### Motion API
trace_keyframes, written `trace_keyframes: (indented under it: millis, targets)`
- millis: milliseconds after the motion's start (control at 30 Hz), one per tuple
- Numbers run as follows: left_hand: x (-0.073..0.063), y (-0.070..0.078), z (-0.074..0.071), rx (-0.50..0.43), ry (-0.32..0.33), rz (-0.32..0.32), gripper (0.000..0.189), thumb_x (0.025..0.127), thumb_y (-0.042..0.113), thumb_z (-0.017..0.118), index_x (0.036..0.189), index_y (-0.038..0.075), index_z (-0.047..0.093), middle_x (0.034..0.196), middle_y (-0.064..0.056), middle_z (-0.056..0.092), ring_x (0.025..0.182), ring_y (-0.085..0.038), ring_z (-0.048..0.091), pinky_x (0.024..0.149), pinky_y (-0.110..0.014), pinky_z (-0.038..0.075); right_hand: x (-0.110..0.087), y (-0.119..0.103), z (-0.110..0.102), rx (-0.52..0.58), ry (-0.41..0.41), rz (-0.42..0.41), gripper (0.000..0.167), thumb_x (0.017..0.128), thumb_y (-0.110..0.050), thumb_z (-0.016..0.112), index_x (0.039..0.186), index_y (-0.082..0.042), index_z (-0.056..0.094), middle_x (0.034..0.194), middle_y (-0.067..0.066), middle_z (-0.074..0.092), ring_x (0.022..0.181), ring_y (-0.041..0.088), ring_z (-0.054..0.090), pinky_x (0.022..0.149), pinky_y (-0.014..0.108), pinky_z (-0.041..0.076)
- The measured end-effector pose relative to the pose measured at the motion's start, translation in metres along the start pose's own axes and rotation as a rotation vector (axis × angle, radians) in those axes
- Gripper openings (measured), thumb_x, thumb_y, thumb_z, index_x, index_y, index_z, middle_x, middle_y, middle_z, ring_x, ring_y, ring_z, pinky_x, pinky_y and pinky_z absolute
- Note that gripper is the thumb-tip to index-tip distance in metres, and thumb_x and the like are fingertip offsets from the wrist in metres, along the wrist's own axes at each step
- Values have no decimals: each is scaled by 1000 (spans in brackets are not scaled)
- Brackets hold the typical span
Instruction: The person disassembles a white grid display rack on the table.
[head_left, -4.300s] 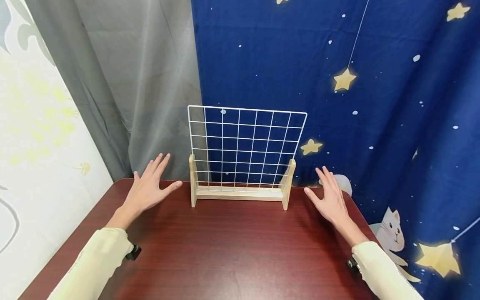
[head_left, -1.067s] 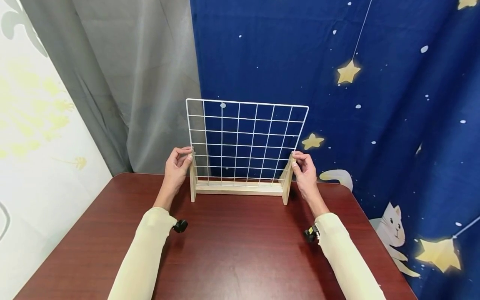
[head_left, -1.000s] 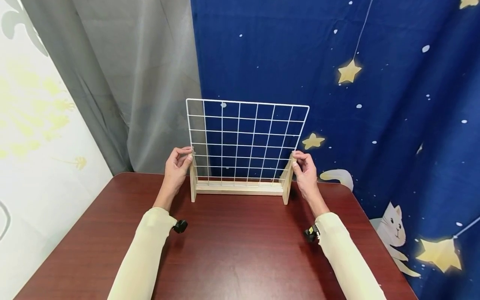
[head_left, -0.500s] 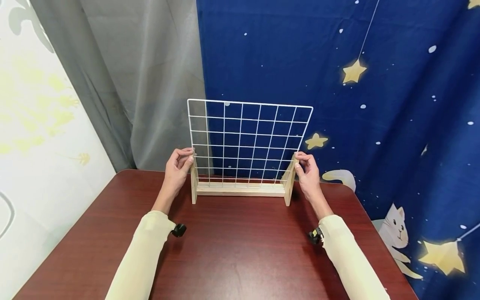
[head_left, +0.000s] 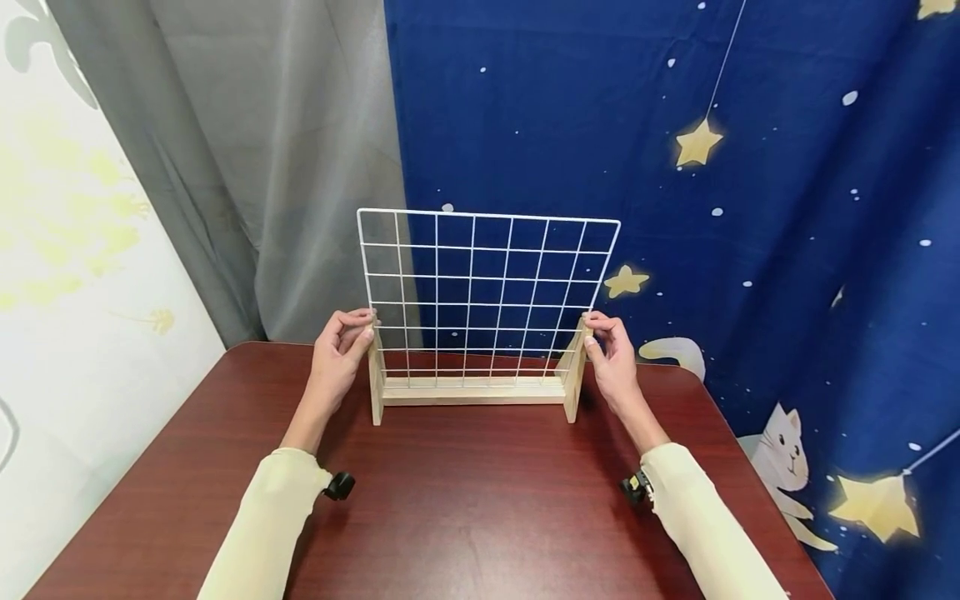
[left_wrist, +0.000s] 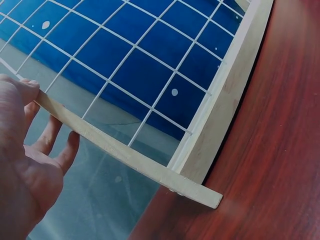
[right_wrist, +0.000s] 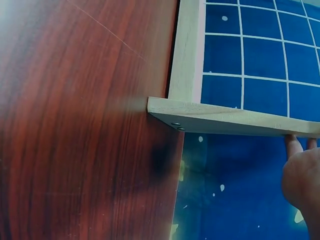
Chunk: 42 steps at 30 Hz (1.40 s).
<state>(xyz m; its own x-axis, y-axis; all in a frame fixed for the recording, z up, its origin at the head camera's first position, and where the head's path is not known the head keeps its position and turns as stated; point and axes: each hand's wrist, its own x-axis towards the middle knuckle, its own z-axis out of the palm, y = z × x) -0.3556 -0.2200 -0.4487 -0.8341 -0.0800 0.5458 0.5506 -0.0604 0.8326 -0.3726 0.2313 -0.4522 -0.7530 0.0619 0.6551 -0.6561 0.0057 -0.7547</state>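
A white wire grid panel (head_left: 487, 292) stands upright in a pale wooden stand (head_left: 472, 392) near the far edge of the table. My left hand (head_left: 337, 358) pinches the top of the stand's left side piece (left_wrist: 130, 152) between thumb and fingers. On the opposite side, my right hand (head_left: 615, 362) grips the top of the right side piece (right_wrist: 225, 117). Two screw heads show on that piece's outer face in the right wrist view. Part of the right hand lies outside the right wrist view.
The dark red wooden table (head_left: 480, 500) stretches from the stand towards me. Behind it hang a grey curtain (head_left: 315, 167) and a blue star-patterned curtain (head_left: 525, 108). A white patterned surface (head_left: 75, 333) runs along the left.
Both hands, first spread apart above the table, came in and took hold of the side pieces. In the last half second, the stand's left end has shifted left and nearer to me.
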Motion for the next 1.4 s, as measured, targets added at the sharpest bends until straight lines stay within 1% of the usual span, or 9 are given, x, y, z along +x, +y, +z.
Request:
trace_keyframes:
  millis: [167,300,467,633,900,1033,1167,1267,1400]
  targets:
    - [-6,4,-2,-22,-22,24,26,102,-3,65,123,-14,55,139,-13,65,124,-18,72,102,-16,56,-6,-5,1,-7,4,23,27,101,14,55,127,21,48,140,21,58,132,8,58,115,20,41]
    - [-10,6,-4,-33,-25,31,25,101,-4,64,123,-14,55,137,-8,67,122,-16,72,102,-16,56,-8,-4,1,-9,10,25,28,102,13,55,128,21,48,142,27,55,132,7,57,116,19,40]
    - [-13,7,-5,-40,-31,44,25,102,-6,63,123,-15,54,136,-4,67,122,-12,71,102,-15,55,-10,-1,5,-9,19,-38,27,100,17,52,126,24,46,138,21,58,132,8,57,116,18,40]
    - [-13,7,-5,-49,-30,55,26,102,-6,62,123,-17,52,137,-8,66,124,-14,71,102,-14,55,-9,0,7,-53,19,-78,26,99,19,52,124,23,47,137,35,56,132,9,58,114,19,43]
    - [-14,8,-3,-40,-15,34,27,102,-6,62,123,-19,51,137,-10,66,120,-10,72,100,-13,55,-10,-21,3,-205,3,96,28,100,10,61,127,9,56,147,23,59,133,25,61,92,10,55]
    - [-14,9,-1,-33,-9,27,28,101,-5,64,123,-19,51,137,-11,66,122,-15,72,99,-14,56,-12,-32,7,-362,20,128,38,100,-1,69,135,0,55,149,15,60,138,32,61,100,28,61]
    - [-15,10,-1,-24,0,28,28,101,-5,64,123,-18,52,137,-10,66,123,-19,72,100,-14,56,-16,-41,22,-531,125,43,53,96,-17,78,141,-5,53,143,13,59,135,28,60,109,48,56]
    - [-15,10,-1,-24,1,26,28,101,-5,64,123,-18,52,137,-9,66,122,-16,72,100,-15,56,-20,-47,37,-593,206,-60,57,92,-19,81,140,-5,54,140,14,56,131,27,56,105,41,55]
    - [-14,10,-1,-27,5,24,28,102,-4,64,123,-18,52,137,-8,66,121,-12,72,101,-15,56,-22,-54,57,-515,212,-178,63,89,-10,82,145,-7,54,143,13,55,127,30,59,98,37,58]
